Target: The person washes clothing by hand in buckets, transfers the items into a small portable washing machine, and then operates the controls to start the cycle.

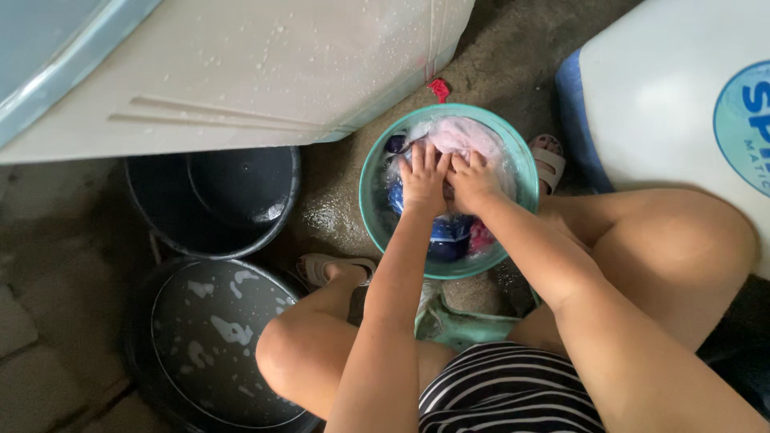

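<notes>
A teal plastic basin sits on the wet concrete floor between my knees, holding soapy water and wet clothes. A pale pink cloth lies at the far side, with dark blue fabric nearer me. My left hand presses flat on the laundry with fingers spread. My right hand is beside it, touching it, fingers curled into the pink cloth.
Two dark buckets stand at left: an empty one and a nearer one with sudsy water. A large cream tub or appliance is behind them, a white appliance at right. A low teal stool is under me.
</notes>
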